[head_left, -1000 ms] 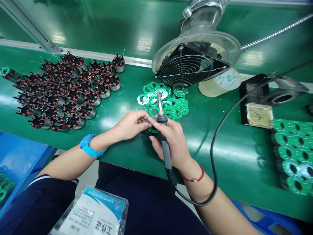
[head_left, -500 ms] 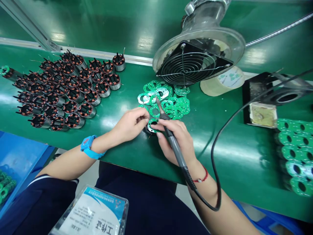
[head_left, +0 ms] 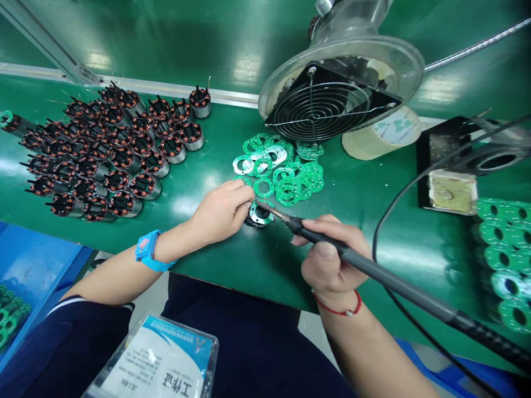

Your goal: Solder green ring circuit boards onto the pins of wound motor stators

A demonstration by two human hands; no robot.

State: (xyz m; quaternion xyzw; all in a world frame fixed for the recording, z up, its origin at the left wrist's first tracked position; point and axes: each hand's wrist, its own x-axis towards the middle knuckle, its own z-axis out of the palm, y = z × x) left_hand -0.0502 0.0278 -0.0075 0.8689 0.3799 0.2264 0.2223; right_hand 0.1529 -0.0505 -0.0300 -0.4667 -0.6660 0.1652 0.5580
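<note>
A motor stator with a ring-shaped circuit board on top point(head_left: 261, 213) stands on the green bench in front of me. My left hand point(head_left: 224, 213) is closed in a pinch at the stator's left edge; what its fingertips hold is hidden. My right hand point(head_left: 336, 254) grips a soldering iron point(head_left: 373, 266), its tip pointing left over the board's upper edge, close to my left fingertips. Just beyond lies a loose pile of green ring boards point(head_left: 290, 176).
Many wound stators point(head_left: 122, 157) stand at the left. A fume extractor fan point(head_left: 317, 108) overhangs the boards. Behind it lies a tape roll point(head_left: 379, 138). A soldering iron stand with sponge point(head_left: 452, 190) and stacked board panels point(head_left: 504, 257) are at the right, and the iron's cable point(head_left: 384, 213) loops there.
My right hand has moved right and turned the soldering iron from steep to nearly sideways, bringing its tip down from over the pile to the stator's board. My left hand stays put.
</note>
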